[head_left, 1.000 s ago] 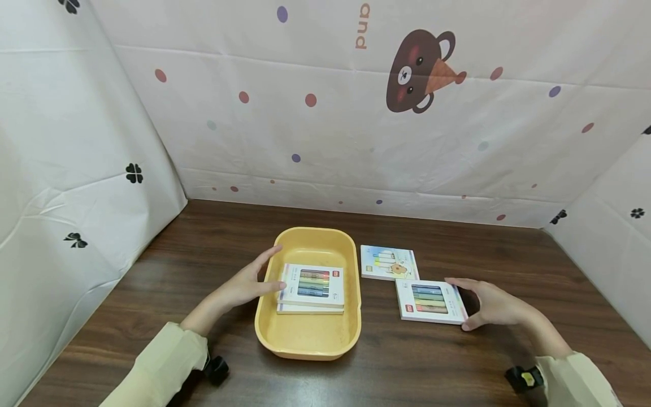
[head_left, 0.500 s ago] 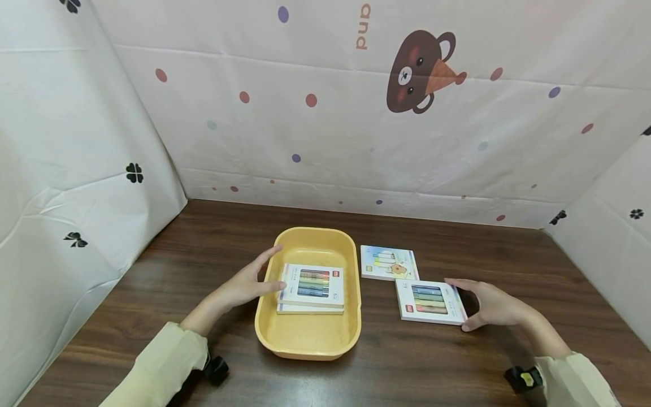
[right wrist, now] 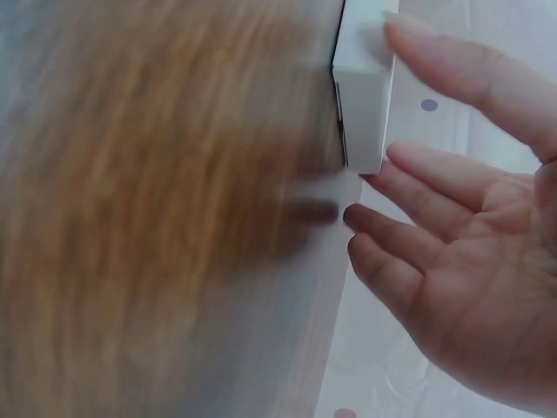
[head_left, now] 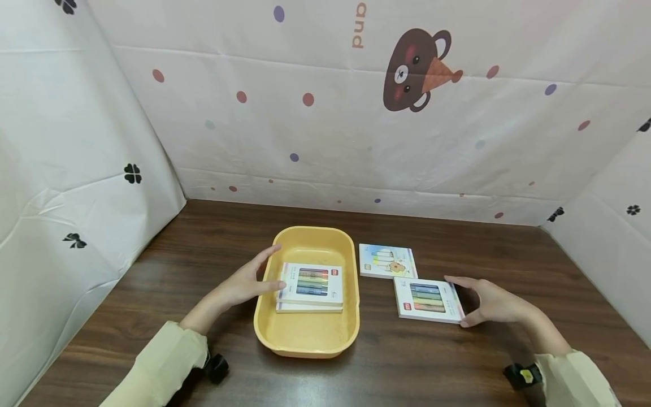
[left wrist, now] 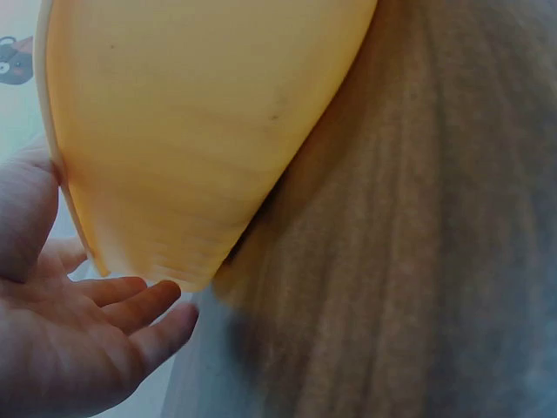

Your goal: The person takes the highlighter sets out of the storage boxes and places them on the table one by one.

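A yellow plastic basin point(head_left: 311, 333) stands on the table, and my left hand point(head_left: 241, 286) grips its left side. The thumb lies over the rim toward the inside; in the left wrist view the other fingers rest at the outer wall. Two flat white boxes lie stacked inside, the upper box of highlighter pens point(head_left: 312, 284) showing coloured pens through a window. To the right, my right hand point(head_left: 492, 303) holds another box of highlighter pens point(head_left: 428, 300) by its right end, thumb and forefinger spread to its corners. The remaining fingers sit below the box in the right wrist view.
A box with a picture cover point(head_left: 387, 261) lies between the basin and the held box, its lower corner meeting that box. Dark wooden table point(head_left: 224, 226) surrounds everything. White printed cloth point(head_left: 325, 141) hangs behind and at both sides.
The head view has shifted very slightly. Both hands, the basin and the boxes keep their places.
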`<move>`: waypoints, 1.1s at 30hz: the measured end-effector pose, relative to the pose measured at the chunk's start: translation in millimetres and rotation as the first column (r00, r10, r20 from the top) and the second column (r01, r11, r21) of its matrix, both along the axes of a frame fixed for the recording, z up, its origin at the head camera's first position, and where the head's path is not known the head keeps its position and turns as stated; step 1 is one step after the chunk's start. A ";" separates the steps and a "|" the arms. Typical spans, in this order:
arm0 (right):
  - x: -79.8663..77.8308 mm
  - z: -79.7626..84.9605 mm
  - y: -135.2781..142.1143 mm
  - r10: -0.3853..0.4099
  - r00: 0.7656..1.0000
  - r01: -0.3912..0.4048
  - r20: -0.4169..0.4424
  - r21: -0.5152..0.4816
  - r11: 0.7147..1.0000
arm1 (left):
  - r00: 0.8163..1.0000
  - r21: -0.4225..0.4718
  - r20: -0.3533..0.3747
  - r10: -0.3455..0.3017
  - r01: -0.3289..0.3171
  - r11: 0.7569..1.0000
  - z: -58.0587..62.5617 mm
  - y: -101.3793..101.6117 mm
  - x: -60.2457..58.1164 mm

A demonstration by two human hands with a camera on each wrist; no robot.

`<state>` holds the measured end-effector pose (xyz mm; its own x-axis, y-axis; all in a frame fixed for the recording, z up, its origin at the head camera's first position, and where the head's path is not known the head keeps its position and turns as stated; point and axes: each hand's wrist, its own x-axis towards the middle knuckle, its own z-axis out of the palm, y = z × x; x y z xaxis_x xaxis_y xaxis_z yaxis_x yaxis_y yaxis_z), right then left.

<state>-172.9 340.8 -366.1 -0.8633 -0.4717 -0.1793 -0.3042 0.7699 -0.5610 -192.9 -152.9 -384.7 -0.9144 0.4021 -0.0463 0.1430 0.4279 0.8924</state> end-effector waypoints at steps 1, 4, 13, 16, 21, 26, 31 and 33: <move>0.0 0.2 0.6 0.005 1.000 -0.005 -0.002 -0.011 1.000 | 1.000 -0.013 -0.007 0.003 -0.003 1.000 0.5 -0.2 -0.2; 0.7 1.1 2.4 0.005 1.000 -0.005 -0.004 -0.043 0.999 | 0.999 -0.047 -0.038 0.001 -0.002 0.999 1.7 -1.1 -1.1; 5.0 6.7 1.3 -0.010 0.999 0.005 -0.046 -0.110 0.994 | 0.975 -0.151 -0.222 -0.026 -0.008 0.988 8.1 0.7 -1.4; 6.9 8.9 -1.3 0.011 0.999 -0.019 -0.043 -0.186 0.982 | 0.964 -0.191 -0.264 -0.027 -0.025 0.981 10.9 2.8 -0.6; 9.2 12.8 -8.4 0.057 0.998 -0.067 -0.039 -0.329 0.942 | 0.950 -0.268 -0.312 -0.029 -0.059 0.962 13.1 4.6 0.6; 10.5 18.1 -15.9 0.067 0.996 -0.086 -0.061 -0.404 0.911 | 0.944 -0.305 -0.330 -0.016 -0.091 0.948 16.0 6.8 2.6; 11.9 21.9 -22.2 0.061 0.996 -0.087 -0.071 -0.451 0.888 | 0.937 -0.300 -0.349 -0.007 -0.104 0.948 17.8 8.8 4.6; 12.4 22.8 -24.3 0.048 0.996 -0.076 -0.073 -0.457 0.886 | 0.934 -0.299 -0.357 -0.005 -0.109 0.948 18.6 10.3 5.2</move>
